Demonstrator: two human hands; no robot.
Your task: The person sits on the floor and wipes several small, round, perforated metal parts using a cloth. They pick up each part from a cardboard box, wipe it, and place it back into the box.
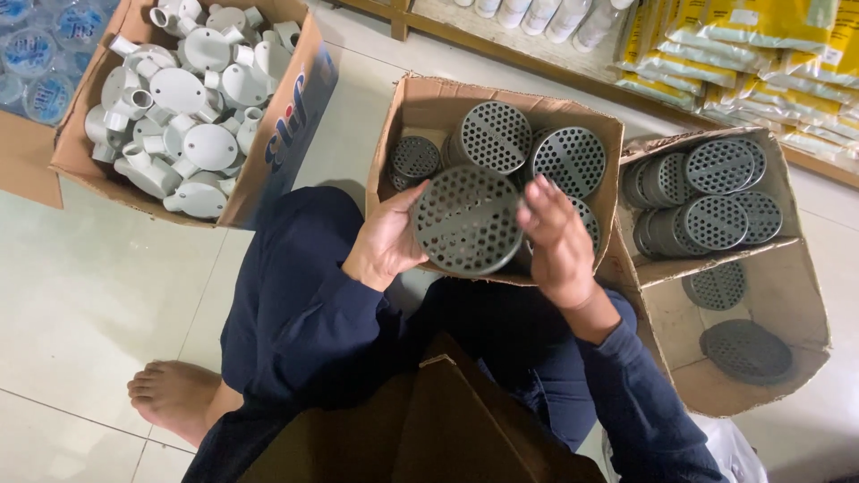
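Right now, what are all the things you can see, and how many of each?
Round perforated disc: one, grey, held between both hands.
Middle cardboard box: one, brown, holding more grey perforated discs, too stacked to count.
Right cardboard box: one, brown, with stacked grey discs on top and two lower down.
Left cardboard box: one, brown, full of white round pipe fittings, too many to count.
Yellow packets: several, top right.
Tiled floor: pale.
Bare foot: one, lower left.
Left hand: grips the disc's left edge.
Right hand: fingers at the disc's right edge.
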